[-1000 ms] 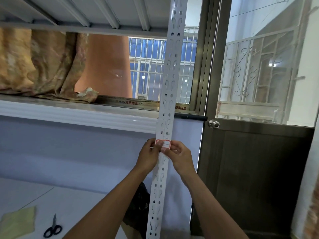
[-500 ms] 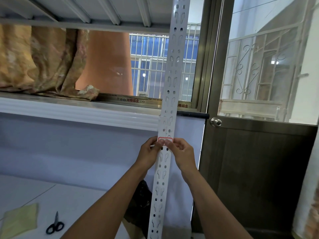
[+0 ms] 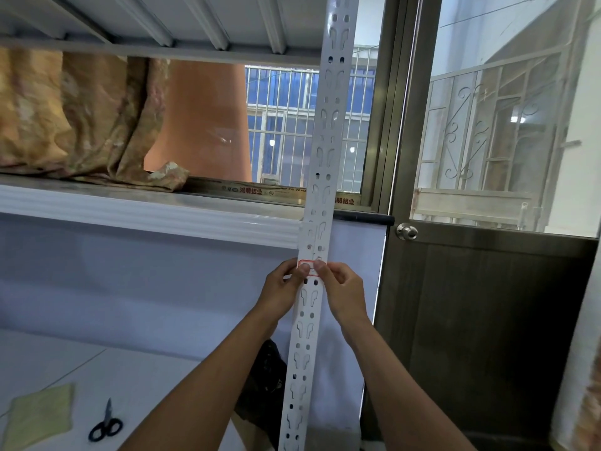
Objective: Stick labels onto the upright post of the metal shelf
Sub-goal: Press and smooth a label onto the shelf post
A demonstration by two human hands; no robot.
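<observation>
The white perforated upright post point(image 3: 322, 164) of the metal shelf runs from top to bottom through the middle of the view. A small white label with a red border point(image 3: 307, 265) lies across the post at mid height. My left hand point(image 3: 283, 289) and my right hand point(image 3: 340, 289) flank the post, and both thumbs press on the label's face. The lower part of the label is hidden under the thumbs. The fingers of each hand curl around the post's edges.
A shelf board point(image 3: 162, 24) crosses overhead. Black-handled scissors point(image 3: 105, 424) and a yellow cloth point(image 3: 40, 415) lie on the lower white surface at the bottom left. A dark door with a round knob point(image 3: 406, 231) stands to the right. A black bag point(image 3: 266, 379) sits behind the post.
The label and both hands sit slightly higher in the view as the head tilts. My thumbs have slid inward over the label, pressing it flat onto the post.
</observation>
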